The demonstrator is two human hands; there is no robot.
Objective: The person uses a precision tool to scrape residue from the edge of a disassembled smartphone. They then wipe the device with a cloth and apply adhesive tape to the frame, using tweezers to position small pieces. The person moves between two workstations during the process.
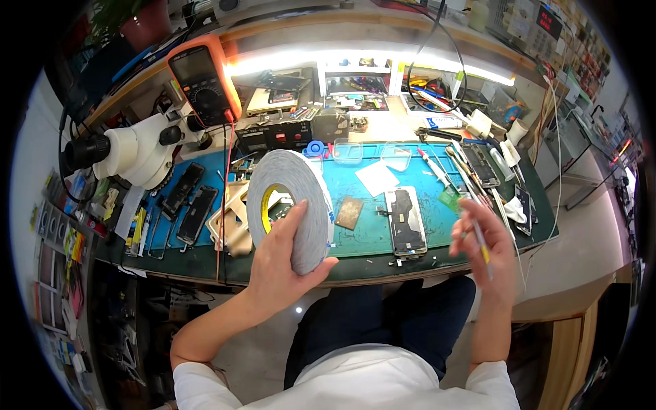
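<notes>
My left hand (285, 249) grips a large roll of grey adhesive tape (311, 205) with a yellow core, raised above the front of the bench. The fingers reach into its centre and the thumb presses its outer edge. On the right, my right hand (486, 249) is blurred by motion and holds a slim pen-like tool (481, 247) with a yellowish band; its exact kind is unclear. Between the hands, a phone screen assembly (406, 222) lies on the blue mat (369, 239). Left of it rest a small brown plate (349, 213) and a white square sheet (376, 179).
A white microscope (133, 152) and an orange multimeter (205, 82) stand at the left. Two dark phone parts (198, 215) lie near the microscope. Clear plastic trays (347, 152) sit at the mat's back. Screwdrivers and a syringe (437, 167) lie at right, beside a hanging white cable (559, 137).
</notes>
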